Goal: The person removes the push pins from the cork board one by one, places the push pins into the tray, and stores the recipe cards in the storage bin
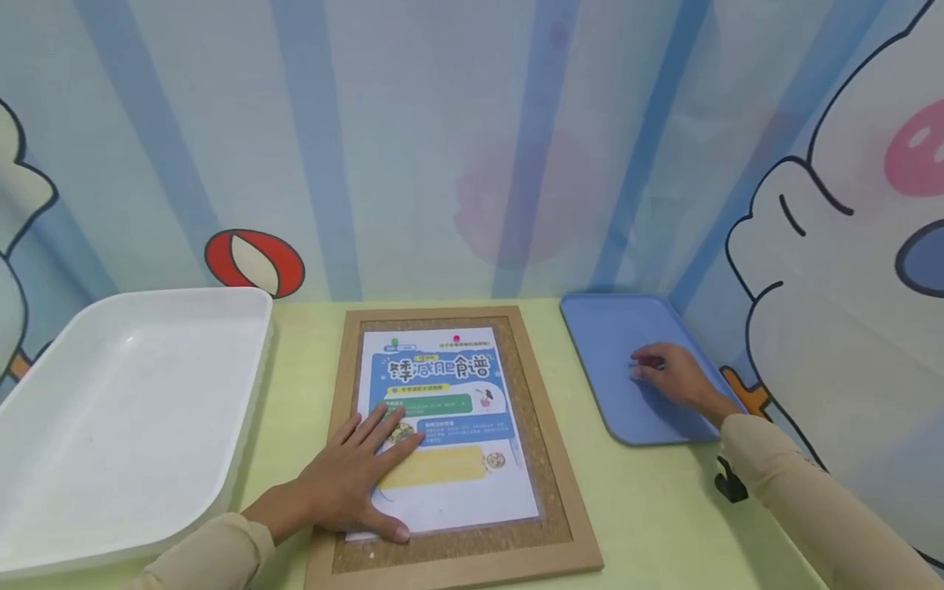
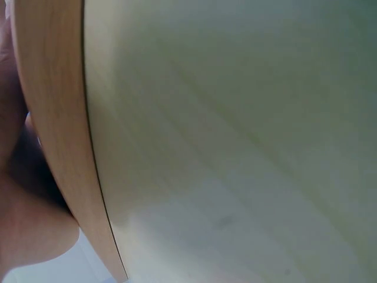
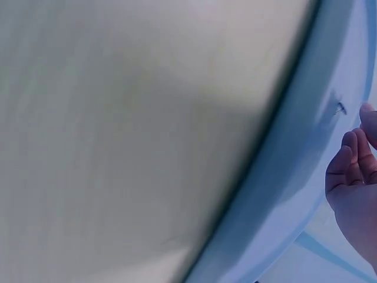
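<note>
My left hand (image 1: pixel 352 475) lies spread on a printed paper sheet (image 1: pixel 472 506), which is on a wood-framed cork board (image 1: pixel 562 500). A green pushpin (image 1: pixel 394 342) and a pink pushpin (image 1: pixel 456 338) stand at the sheet's top. Over the blue tray (image 1: pixel 627 319), my right hand (image 1: pixel 674 375) has its fingers bent toward the thumb. In the right wrist view, a tiny dark thing (image 3: pixel 340 108) shows against the tray beside the fingertips. I cannot tell whether the fingers hold something. The left wrist view shows the board's wooden edge (image 2: pixel 56 88) and part of the left hand.
A large white tray (image 1: pixel 140 393) stands on the left of the yellow-green table (image 1: pixel 656 516). Near the right sleeve is a small black object (image 1: pixel 730 482). A striped cartoon backdrop (image 1: pixel 428 164) rises behind the table and along its right side.
</note>
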Demonstrator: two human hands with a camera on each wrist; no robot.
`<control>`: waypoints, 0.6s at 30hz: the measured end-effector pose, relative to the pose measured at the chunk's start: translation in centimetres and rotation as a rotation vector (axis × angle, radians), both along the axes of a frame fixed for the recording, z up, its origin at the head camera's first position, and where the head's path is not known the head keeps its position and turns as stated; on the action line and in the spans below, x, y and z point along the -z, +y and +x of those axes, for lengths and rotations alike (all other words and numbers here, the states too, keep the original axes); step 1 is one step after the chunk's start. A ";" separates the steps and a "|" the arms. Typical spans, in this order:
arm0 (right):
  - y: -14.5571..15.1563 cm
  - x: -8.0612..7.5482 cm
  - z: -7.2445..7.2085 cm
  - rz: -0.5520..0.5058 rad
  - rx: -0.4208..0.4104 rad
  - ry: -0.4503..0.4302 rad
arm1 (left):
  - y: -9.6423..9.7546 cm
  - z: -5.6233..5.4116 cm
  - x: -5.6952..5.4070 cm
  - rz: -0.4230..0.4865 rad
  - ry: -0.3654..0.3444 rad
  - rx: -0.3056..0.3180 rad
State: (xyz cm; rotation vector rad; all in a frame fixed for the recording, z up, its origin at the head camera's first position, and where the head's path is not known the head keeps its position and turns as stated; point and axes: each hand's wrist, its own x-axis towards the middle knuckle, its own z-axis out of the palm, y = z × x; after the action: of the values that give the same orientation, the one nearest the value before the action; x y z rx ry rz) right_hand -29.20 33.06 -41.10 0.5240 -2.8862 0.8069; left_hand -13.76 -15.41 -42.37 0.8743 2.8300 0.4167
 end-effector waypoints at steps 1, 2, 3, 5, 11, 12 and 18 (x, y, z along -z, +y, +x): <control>-0.2 -0.2 0.0 -0.009 -0.005 0.005 | 0.0 0.0 0.0 0.003 -0.002 0.002; -0.3 -0.3 -0.1 -0.017 -0.010 0.010 | 0.0 0.0 -0.1 0.008 -0.005 0.003; -0.5 -0.5 -0.1 -0.027 -0.016 0.013 | 0.1 0.1 -0.1 0.013 -0.008 0.004; -1.0 -0.7 -0.1 -0.045 -0.021 0.010 | 0.1 0.1 -0.1 0.020 -0.015 0.005; -2.8 -1.1 -0.7 -0.084 -0.034 0.006 | 0.1 0.2 -0.1 0.025 -0.032 -0.001; -3.2 -1.2 -0.8 -0.090 -0.042 0.007 | 0.1 0.2 -0.1 0.025 -0.035 -0.002; -5.4 -1.6 -1.9 -0.129 -0.098 0.003 | -0.1 0.1 -0.1 0.024 -0.022 -0.004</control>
State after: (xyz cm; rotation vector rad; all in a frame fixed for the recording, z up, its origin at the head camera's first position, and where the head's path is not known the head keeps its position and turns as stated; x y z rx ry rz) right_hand -31.08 27.62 -39.49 0.6557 -2.8004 0.9973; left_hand -13.68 -15.50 -42.27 0.8637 2.8132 0.4583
